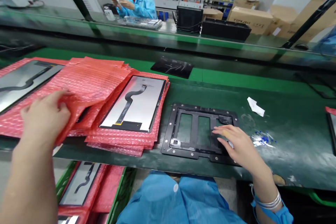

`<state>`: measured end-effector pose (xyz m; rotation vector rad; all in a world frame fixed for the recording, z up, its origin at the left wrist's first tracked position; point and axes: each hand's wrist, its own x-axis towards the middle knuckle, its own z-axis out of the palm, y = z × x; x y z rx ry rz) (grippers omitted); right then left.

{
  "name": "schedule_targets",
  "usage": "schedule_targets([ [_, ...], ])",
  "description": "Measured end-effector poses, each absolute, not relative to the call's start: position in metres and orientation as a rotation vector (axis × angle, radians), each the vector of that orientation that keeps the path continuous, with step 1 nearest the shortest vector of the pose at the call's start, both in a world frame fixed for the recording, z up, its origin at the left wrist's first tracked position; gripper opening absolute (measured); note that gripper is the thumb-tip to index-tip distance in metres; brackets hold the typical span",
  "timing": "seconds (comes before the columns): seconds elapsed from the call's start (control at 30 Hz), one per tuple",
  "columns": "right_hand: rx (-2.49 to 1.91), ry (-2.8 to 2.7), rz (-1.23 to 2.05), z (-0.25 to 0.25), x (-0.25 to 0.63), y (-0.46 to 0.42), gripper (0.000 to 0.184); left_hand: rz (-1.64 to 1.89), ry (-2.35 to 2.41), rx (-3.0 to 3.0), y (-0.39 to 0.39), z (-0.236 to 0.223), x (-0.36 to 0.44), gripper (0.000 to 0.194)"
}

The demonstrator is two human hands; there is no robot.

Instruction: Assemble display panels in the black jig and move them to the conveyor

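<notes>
At the left, my left hand is closed on the edge of a red bubble-wrap bag, its thumb and fingers pinching the film. Beside it, a display panel with a black ribbon cable lies face down on a stack of similar red bags. My right hand hovers over or rests on the right side of a black frame fixture; whether it touches cannot be seen. Its fingers are stretched and slightly apart, with nothing visibly held. Small metal dots line the fixture's rim.
Another display panel lies at the far left. A dark glass sheet sits behind the stack. White paper scraps and small blue-and-white bits lie to the right. Below is a green crate with bagged panels. A co-worker sits opposite.
</notes>
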<state>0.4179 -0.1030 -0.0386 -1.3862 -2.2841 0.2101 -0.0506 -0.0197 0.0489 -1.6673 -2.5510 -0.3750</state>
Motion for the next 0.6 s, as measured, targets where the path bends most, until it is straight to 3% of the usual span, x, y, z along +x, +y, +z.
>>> schedule_targets([
  [0.17,-1.415,-2.257,0.230,-0.039,0.421,-0.104,0.023,-0.063,-2.657,-1.566,-0.018,0.053,-0.031,0.056],
  [0.33,-1.436,-2.247,0.252,-0.041,0.427,-0.108,0.024,-0.345,-2.714,-1.504,-0.012,0.048,-0.041,0.061],
  [0.47,-1.480,-2.213,0.274,-0.039,0.430,-0.110,0.026,-0.809,-2.293,-1.593,-0.015,0.036,-0.023,0.056],
  [0.53,-1.508,-2.190,0.289,-0.038,0.429,-0.110,0.027,-0.807,-2.163,-1.723,-0.017,0.032,0.002,0.056],
  [0.6,-1.516,-2.174,0.303,-0.038,0.427,-0.110,0.027,-0.550,-2.265,-1.826,-0.015,0.028,0.029,0.057],
])
